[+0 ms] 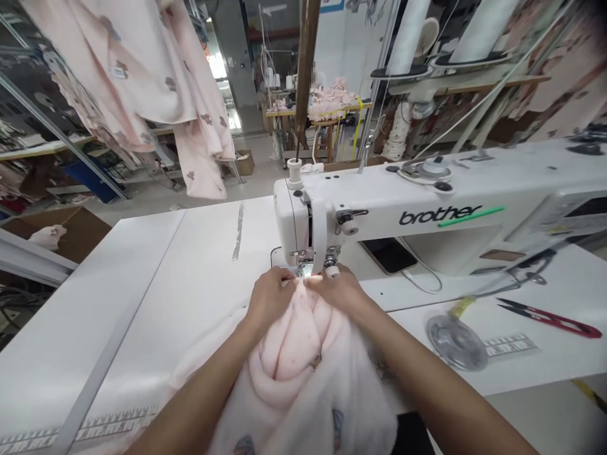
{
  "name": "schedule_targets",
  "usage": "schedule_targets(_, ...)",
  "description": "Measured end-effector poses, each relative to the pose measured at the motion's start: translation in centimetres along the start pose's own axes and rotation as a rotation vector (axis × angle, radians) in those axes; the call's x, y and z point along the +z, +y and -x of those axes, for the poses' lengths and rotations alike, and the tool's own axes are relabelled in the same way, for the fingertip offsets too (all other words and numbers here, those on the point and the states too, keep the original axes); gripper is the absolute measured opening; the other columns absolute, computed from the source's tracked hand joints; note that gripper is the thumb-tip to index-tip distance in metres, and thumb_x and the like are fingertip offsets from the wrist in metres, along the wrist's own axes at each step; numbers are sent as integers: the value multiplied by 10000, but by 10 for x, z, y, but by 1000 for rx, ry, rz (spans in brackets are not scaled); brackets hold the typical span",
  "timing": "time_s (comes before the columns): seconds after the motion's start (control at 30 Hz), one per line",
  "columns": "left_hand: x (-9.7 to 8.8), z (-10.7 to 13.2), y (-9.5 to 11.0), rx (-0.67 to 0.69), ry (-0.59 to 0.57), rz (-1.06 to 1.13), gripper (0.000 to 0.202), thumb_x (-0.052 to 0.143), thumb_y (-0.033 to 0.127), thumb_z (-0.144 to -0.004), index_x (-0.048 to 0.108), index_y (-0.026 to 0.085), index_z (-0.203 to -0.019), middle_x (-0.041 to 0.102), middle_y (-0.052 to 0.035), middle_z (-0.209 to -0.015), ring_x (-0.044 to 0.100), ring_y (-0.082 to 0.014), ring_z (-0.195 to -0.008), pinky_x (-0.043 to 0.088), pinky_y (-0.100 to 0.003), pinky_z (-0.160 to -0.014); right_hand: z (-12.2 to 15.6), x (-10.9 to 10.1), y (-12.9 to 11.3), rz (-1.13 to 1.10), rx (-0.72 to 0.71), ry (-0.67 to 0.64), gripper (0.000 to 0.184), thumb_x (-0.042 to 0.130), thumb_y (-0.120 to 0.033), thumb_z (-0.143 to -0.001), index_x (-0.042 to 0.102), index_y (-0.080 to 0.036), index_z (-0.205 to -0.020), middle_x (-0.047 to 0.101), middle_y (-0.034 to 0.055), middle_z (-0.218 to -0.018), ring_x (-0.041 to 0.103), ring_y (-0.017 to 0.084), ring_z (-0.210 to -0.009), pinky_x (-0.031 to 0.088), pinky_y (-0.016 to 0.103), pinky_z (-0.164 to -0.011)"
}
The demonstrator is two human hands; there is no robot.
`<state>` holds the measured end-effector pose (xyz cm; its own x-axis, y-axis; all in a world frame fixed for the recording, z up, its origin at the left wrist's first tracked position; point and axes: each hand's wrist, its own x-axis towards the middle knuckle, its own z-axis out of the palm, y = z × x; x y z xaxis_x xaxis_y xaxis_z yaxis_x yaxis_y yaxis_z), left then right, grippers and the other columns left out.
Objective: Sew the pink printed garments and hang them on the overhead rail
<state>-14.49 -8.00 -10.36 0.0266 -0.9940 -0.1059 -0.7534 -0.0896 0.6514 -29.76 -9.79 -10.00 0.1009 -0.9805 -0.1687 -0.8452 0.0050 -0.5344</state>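
Observation:
Pale pink fleecy fabric (294, 341) with small printed figures hangs in folds from the needle area of a white sewing machine (370, 196) down toward my lap. My left hand (272, 294) pinches the fabric's edge just left of the lit presser foot (306, 268). On the other side, my right hand (339, 287) grips the same edge close to the foot, its fingers partly behind a machine knob. Both hands rest low at the machine bed, almost meeting at the needle. The fingertips and the stitched edge are too small to make out fully.
A phone (389, 254) with a white cable lies under the machine arm. To the right are a clear round dish (456, 341) and red-handled thread snips (550, 318). Pink garments (142, 76) hang at the upper left. Thread cones (408, 38) stand behind the machine.

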Motion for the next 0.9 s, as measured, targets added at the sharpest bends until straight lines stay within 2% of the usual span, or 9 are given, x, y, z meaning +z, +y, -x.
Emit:
schedule_targets(0.17, 2, -4, 6, -21, 10, -48, 141, 519, 265, -763, 649, 215, -787, 679, -16, -822, 592, -186, -761, 382, -265, -628, 2, -7, -1, -26, 17, 8, 187, 545, -341, -773, 662, -199, -810, 674, 24, -795, 595, 165, -709, 384, 228, -562)
schedule_targets(0.43, 3, -5, 7, 2, 31, -85, 133, 497, 235, -780, 627, 211, -767, 673, -20, -806, 587, -183, -746, 367, -261, -611, 0, 0, 3, 3, 23, 64, 227, 546, -357, -777, 675, -191, -863, 656, 41, -751, 594, 190, -734, 402, 252, -588)
schedule_targets(0.7, 3, -8, 4, 61, 30, -98, 146, 485, 184, -792, 626, 197, -827, 660, -26, -897, 590, -171, -820, 395, -252, -675, 1, 2, 4, 4, -19, 127, 205, 537, -332, -790, 677, -188, -830, 662, 39, -747, 586, 179, -707, 388, 244, -577)
schedule_targets(0.9, 3, -8, 5, 67, 45, -116, 149, 471, 167, -796, 620, 182, -796, 644, -50, -883, 586, -188, -803, 400, -276, -683, 2, 5, 4, 1, -29, 158, 180, 526, -302, -801, 659, -183, -779, 666, 42, -736, 581, 175, -678, 381, 244, -557)
